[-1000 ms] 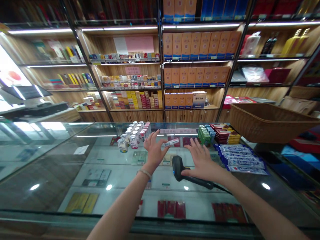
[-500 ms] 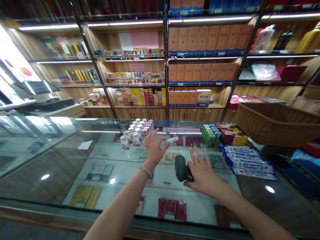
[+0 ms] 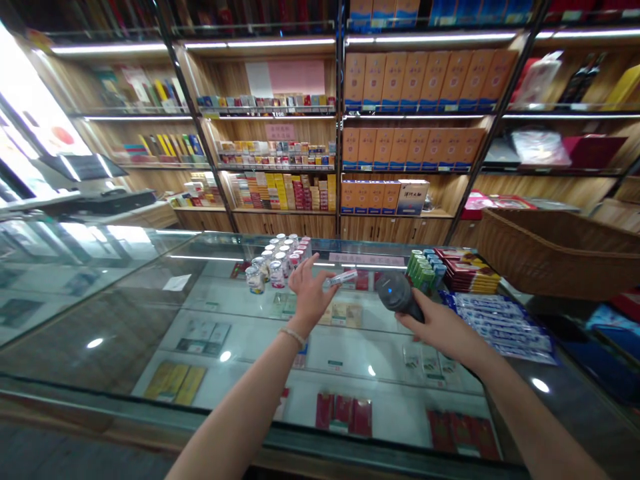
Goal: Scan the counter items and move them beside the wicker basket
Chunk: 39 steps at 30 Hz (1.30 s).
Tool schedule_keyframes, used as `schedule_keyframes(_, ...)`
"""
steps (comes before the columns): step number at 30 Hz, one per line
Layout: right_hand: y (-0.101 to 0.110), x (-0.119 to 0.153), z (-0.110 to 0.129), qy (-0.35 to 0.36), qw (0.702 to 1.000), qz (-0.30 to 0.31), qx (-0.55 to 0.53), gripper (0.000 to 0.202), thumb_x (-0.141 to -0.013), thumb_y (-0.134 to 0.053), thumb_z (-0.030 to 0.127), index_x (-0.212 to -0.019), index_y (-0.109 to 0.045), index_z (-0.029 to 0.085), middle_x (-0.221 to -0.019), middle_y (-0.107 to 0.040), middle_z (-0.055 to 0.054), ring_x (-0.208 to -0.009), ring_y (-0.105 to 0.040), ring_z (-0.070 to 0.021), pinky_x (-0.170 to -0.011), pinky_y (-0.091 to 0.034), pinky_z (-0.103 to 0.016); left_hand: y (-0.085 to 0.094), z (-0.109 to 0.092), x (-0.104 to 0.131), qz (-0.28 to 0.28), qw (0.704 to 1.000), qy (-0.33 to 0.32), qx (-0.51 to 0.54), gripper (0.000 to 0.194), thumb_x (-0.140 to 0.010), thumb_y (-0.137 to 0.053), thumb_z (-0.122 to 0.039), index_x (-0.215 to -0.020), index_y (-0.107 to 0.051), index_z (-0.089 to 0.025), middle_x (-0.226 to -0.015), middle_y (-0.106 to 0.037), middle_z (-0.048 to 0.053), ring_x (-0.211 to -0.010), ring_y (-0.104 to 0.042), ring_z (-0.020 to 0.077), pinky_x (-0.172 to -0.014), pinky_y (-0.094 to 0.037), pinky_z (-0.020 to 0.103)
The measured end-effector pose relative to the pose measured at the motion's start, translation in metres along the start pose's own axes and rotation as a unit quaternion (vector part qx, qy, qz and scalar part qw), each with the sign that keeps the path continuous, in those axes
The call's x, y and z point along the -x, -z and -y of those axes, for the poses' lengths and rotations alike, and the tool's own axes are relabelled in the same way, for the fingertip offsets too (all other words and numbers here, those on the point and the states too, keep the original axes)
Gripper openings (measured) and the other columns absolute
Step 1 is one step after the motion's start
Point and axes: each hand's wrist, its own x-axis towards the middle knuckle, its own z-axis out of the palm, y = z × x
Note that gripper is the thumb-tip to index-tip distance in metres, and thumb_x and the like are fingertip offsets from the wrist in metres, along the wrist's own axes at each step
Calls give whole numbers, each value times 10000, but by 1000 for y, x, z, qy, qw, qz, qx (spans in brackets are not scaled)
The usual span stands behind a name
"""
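Note:
My left hand (image 3: 311,293), with a beaded bracelet at the wrist, pinches one end of a small, slim white pack (image 3: 344,277) with printed marks. The pack points right, over the glass counter (image 3: 310,347). To its right, my right hand (image 3: 434,321) is wrapped round the handle of a black barcode scanner (image 3: 395,293). The scanner's head, with a small blue light, faces left and is apart from the pack. Beyond my left hand stand several small white-lidded bottles (image 3: 277,265). Green and blue tubes (image 3: 425,268) stand beyond the scanner.
Red and yellow packs (image 3: 467,270) and blue-white sachets (image 3: 500,327) lie on the right, beside a wicker basket (image 3: 555,253). A paper slip (image 3: 177,283) is on the left. Behind the counter rise stocked shelves (image 3: 340,120); a screen (image 3: 83,167) stands far left.
My right hand has closed round the scanner's handle and raised it off the counter, up and to the right. My left hand still holds the white pack in nearly the same place.

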Motion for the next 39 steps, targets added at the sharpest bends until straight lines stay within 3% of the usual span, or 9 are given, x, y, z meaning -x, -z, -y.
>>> schedule_keyframes(3, 6, 11, 7, 32, 997, 29, -57, 503, -917, -518, 459, -1359, -507, 220, -958, -749, -54, -686, -689, -208, -699, -506, -306, 0, 0, 0, 2, 1000, 0, 5, 164, -811, -806, -384, -947, -775, -299, -1552, -506, 72, -1444, -403, 352, -1196, -255, 590)
schedule_keyframes(7, -1, 23, 22, 88, 993, 22, -75, 400, -852, -581, 385, -1219, -576, 228, -984, -748, -48, -870, -705, -241, -750, -502, -305, 0, 0, 1, 1, 1000, 2, 10, 158, -814, -803, -380, -947, -771, -301, -1558, -499, 62, -1444, -398, 354, -1193, -254, 594)
schedule_keyframes(12, -12, 32, 36, 70, 996, 25, -43, 408, -768, -690, 329, -1141, -553, 235, -962, -753, -52, -867, -709, -253, -711, -459, -280, 0, 1, 1, -1, 1000, 2, 10, 162, -821, -792, -386, -954, -770, -298, -1556, -500, 67, -1444, -393, 355, -1186, -255, 590)
schedule_keyframes(19, -9, 39, 48, 41, 999, 27, 24, 377, -703, -685, 254, -1044, -524, 235, -890, -731, -46, -851, -699, -267, -660, -364, -260, -1, -1, 0, -15, 1000, -2, 8, 144, -789, -823, -397, -884, -775, -302, -1496, -567, 65, -1396, -461, 331, -1168, -292, 552)
schedule_keyframes(28, -10, 36, 47, 61, 998, 13, -20, 462, -719, -665, 231, -1169, -559, 232, -894, -749, -41, -811, -701, -242, -656, -389, -253, 2, -2, 1, 2, 1000, 0, 14, 142, -819, -794, -377, -935, -767, -299, -1536, -519, 74, -1423, -420, 344, -1173, -272, 579)
schedule_keyframes(35, -16, 12, 33, 16, 988, -55, 146, 315, -845, -642, 350, -1124, -656, 205, -846, -766, -86, -777, -729, -278, -640, -387, -276, 1, 0, 0, 1, 1000, -6, 19, 154, -817, -796, -363, -954, -768, -299, -1534, -516, 79, -1427, -419, 346, -1177, -275, 583)
schedule_keyframes(39, -25, -2, 24, -9, 972, -50, 228, 321, -905, -571, 381, -1153, -651, 194, -894, -781, -115, -820, -754, -300, -689, -466, -318, 0, 0, 0, 0, 1000, -6, 18, 139, -817, -797, -359, -939, -766, -299, -1526, -524, 80, -1425, -423, 348, -1174, -268, 597)
